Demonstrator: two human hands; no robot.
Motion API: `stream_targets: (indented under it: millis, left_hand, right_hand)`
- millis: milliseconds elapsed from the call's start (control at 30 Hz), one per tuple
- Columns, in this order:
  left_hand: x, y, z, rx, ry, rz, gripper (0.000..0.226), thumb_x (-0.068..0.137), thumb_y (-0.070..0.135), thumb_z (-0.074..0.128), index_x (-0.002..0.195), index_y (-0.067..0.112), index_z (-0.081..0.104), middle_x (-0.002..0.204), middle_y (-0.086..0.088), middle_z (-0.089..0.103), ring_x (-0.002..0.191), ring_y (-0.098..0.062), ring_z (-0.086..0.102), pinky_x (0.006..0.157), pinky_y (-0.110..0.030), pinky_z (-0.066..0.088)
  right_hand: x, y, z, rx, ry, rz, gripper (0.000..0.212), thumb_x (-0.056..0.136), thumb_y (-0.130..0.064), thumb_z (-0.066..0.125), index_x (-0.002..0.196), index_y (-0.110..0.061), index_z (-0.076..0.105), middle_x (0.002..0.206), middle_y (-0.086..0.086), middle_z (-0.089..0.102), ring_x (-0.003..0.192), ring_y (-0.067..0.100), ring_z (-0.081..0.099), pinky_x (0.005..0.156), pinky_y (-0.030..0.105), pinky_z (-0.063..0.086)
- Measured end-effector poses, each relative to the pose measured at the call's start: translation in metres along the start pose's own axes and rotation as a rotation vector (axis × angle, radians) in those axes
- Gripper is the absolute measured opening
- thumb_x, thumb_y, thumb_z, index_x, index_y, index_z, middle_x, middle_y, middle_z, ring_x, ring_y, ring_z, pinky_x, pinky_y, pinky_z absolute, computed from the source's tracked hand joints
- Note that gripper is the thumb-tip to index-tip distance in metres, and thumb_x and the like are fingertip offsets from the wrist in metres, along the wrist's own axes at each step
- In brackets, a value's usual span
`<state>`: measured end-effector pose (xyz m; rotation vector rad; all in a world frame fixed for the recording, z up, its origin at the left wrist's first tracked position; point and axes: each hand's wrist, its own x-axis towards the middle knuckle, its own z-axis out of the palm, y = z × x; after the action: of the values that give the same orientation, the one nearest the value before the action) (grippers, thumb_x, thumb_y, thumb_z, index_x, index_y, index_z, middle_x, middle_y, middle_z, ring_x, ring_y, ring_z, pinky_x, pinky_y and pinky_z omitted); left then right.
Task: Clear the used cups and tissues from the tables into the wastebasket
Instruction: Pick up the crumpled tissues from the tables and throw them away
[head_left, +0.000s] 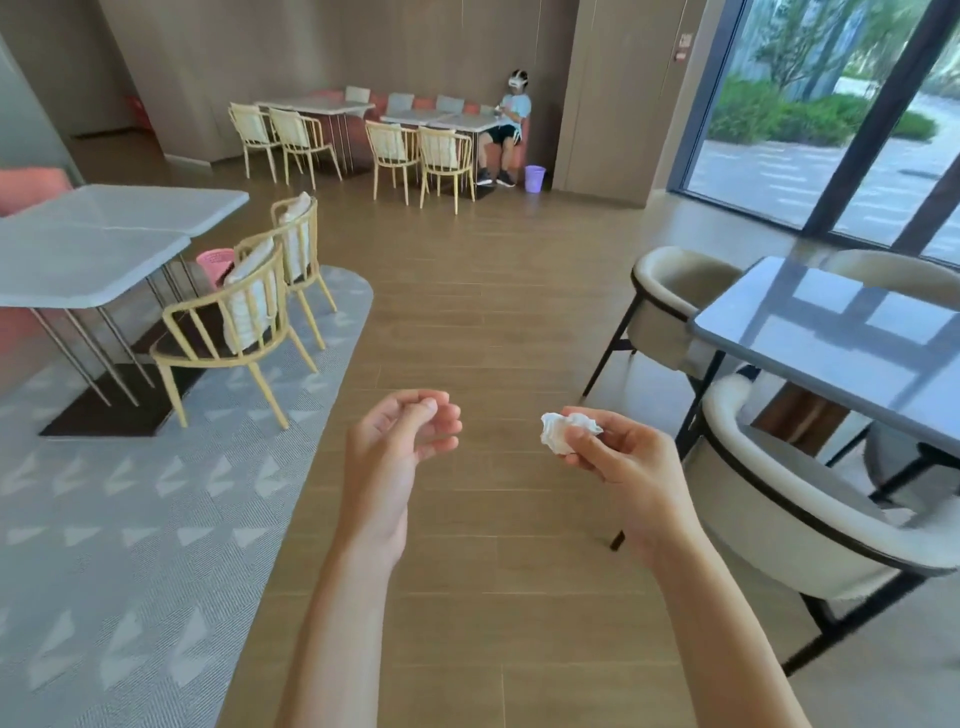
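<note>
Both forearms reach out over the wooden floor, with the hands held level in front of the person's chest. Taking the dark glossy surface on the right as the landmark, the right hand hangs just off its near-left corner, beside the cream armchair. Its thumb and fingers pinch a crumpled white tissue, which sticks out past the fingertips toward the left hand.

That wad looks feather-light, soft and easily squashed, with nothing in it to break. A light pinch anywhere on its bulk should hold it, though I'd guess a loose pinch could let it drop.

The left hand holds nothing, its fingers loosely curled inward with the thumb resting near them, well left of that surface.

Two baskets show: a pink wastebasket far across the floor from the dark surface, tucked by the yellow chairs, and a purple one by the back wall. From here I can't tell which is intended.
</note>
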<state>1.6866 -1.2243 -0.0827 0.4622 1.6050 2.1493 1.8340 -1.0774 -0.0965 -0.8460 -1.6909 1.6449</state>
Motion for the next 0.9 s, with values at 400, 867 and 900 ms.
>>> stream_targets:
  millis: [400, 867, 900]
  left_hand:
    - [0.274, -0.031, 0.048, 0.068, 0.001, -0.022, 0.02, 0.1, 0.0, 0.053, 0.093, 0.004, 0.071, 0.089, -0.014, 0.074, 0.084, -0.026, 0.069, 0.083, -0.041, 0.059]
    - [0.626, -0.036, 0.097, 0.068, 0.176, 0.043, 0.019, 0.1, 0.0, 0.053, 0.099, 0.001, 0.071, 0.092, -0.01, 0.075, 0.086, -0.023, 0.07, 0.082, -0.037, 0.059]
    - [0.65, -0.041, 0.095, 0.059, 0.191, 0.035, 0.019, 0.1, 0.0, 0.053, 0.098, 0.001, 0.072, 0.092, -0.011, 0.075, 0.086, -0.023, 0.071, 0.082, -0.038, 0.059]
  right_hand:
    - [0.279, 0.016, 0.051, 0.026, 0.043, 0.02, 0.015, 0.097, -0.008, 0.067, 0.104, -0.017, 0.077, 0.081, -0.001, 0.078, 0.068, 0.005, 0.068, 0.072, 0.014, 0.053]
    - [0.666, -0.009, 0.159, 0.023, -0.169, -0.008, 0.015, 0.096, -0.007, 0.067, 0.106, -0.014, 0.077, 0.091, 0.005, 0.08, 0.07, 0.01, 0.068, 0.082, 0.026, 0.059]
    - [0.69, -0.005, 0.169, 0.014, -0.173, -0.005, 0.015, 0.096, -0.007, 0.067, 0.105, -0.015, 0.077, 0.09, 0.005, 0.08, 0.07, 0.01, 0.068, 0.082, 0.025, 0.059]
